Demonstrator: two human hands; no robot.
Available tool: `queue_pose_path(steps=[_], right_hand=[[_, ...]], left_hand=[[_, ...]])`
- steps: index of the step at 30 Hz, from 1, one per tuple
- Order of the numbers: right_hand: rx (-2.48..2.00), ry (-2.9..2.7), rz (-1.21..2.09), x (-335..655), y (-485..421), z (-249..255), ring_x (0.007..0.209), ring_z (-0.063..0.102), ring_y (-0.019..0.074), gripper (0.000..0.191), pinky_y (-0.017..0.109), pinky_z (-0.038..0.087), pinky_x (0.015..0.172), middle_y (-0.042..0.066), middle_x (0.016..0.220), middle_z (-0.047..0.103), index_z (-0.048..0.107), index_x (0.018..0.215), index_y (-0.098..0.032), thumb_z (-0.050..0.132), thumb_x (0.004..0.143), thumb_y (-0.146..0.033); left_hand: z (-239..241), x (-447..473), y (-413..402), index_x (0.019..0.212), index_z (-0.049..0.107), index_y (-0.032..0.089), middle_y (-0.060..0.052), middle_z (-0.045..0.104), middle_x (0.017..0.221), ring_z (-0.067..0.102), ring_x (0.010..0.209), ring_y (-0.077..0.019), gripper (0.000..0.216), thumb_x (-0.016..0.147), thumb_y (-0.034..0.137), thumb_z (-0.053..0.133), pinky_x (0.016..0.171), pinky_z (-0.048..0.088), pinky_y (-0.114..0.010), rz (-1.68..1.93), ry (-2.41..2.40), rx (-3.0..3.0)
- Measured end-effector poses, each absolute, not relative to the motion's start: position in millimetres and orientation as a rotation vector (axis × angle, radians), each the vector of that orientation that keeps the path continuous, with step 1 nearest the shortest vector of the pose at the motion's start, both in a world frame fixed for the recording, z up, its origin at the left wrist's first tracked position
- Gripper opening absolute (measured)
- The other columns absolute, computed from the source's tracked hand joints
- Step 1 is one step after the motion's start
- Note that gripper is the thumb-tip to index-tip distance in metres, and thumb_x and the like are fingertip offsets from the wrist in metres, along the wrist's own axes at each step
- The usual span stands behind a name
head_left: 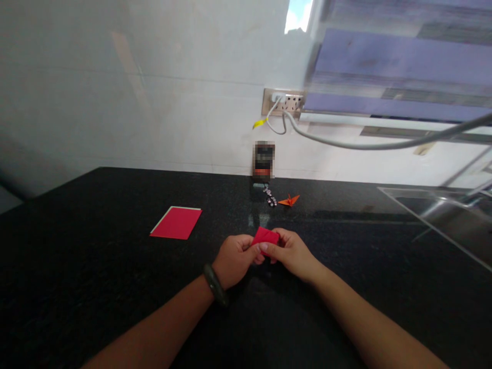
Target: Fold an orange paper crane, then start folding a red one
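A small folded piece of red origami paper is held between both hands above the dark countertop. My left hand grips its left side, thumb on top and fingers beneath. On the right edge, my right hand is closed with its thumb pressed on the near face. Both thumb tips almost meet at the paper's lower part. Fingers cover its lower corners, so the full folded shape is hidden. Farther back lies an orange paper crane. To the left, a stack of red square paper with a white edge rests flat.
A phone-like dark object, blurred out, leans on the wall with a beaded strap before it. Above are a wall socket and a grey cable. A metal sink borders the black counter at right.
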State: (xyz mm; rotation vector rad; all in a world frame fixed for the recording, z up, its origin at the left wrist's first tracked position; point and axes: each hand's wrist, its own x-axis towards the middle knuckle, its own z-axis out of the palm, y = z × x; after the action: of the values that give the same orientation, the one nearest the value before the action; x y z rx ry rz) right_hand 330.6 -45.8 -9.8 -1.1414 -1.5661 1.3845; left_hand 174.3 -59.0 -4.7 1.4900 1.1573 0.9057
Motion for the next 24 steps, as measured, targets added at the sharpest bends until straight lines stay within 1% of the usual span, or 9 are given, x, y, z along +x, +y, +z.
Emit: queue_pose_path(steps=[2, 11, 16, 19, 24], right_hand=[[-1.138, -1.524, 1.416, 330.5, -46.6, -8.2, 0.043, 0.042, 0.0057, 0.031, 0.020, 0.036, 0.043, -0.005, 0.053, 0.049, 0.046, 0.063, -0.016, 0.066, 0.064, -0.040], [-1.133, -1.439, 1.461, 328.9, -48.7, -5.6, 0.039, 0.042, 0.0053, 0.032, 0.019, 0.035, 0.040, -0.005, 0.046, 0.050, 0.050, 0.059, -0.015, 0.069, 0.061, -0.040], [-1.068, -1.361, 1.592, 332.3, -46.4, -7.6, 0.041, 0.047, 0.0060, 0.030, 0.019, 0.040, 0.043, -0.003, 0.049, 0.055, 0.056, 0.064, -0.013, 0.066, 0.064, -0.041], [-1.034, -1.282, 1.670, 333.7, -45.3, -9.7, 0.043, 0.050, 0.0067, 0.030, 0.020, 0.043, 0.045, -0.002, 0.049, 0.055, 0.057, 0.067, -0.013, 0.066, 0.065, -0.042], [-1.046, -1.313, 1.581, 332.0, -46.1, -8.8, 0.045, 0.049, 0.0065, 0.030, 0.017, 0.041, 0.041, -0.003, 0.054, 0.055, 0.057, 0.070, -0.014, 0.062, 0.069, -0.043]], left_hand=[[-4.7, 174.5, -59.4, 0.066, 0.063, 0.012, -0.003, 0.064, 0.058, 0.058, 0.055, -0.0132, 0.026, 0.074, 0.036, 0.054, 0.054, 0.045, -0.023, 0.901, 1.161, 1.507], [-4.6, 174.1, -58.3, 0.069, 0.063, 0.012, -0.003, 0.064, 0.058, 0.057, 0.052, -0.0116, 0.021, 0.074, 0.031, 0.055, 0.053, 0.045, -0.022, 0.885, 1.104, 1.456], [-2.9, 172.9, -55.6, 0.066, 0.061, 0.012, -0.002, 0.063, 0.054, 0.056, 0.049, -0.0108, 0.020, 0.074, 0.029, 0.052, 0.050, 0.044, -0.021, 0.894, 1.114, 1.341], [-1.2, 172.7, -54.9, 0.065, 0.060, 0.012, -0.003, 0.064, 0.054, 0.058, 0.050, -0.0109, 0.023, 0.075, 0.030, 0.050, 0.050, 0.043, -0.021, 0.877, 1.128, 1.280], [1.3, 173.5, -56.2, 0.061, 0.060, 0.012, -0.003, 0.062, 0.052, 0.055, 0.047, -0.0097, 0.025, 0.075, 0.030, 0.050, 0.049, 0.042, -0.020, 0.876, 1.162, 1.322]])
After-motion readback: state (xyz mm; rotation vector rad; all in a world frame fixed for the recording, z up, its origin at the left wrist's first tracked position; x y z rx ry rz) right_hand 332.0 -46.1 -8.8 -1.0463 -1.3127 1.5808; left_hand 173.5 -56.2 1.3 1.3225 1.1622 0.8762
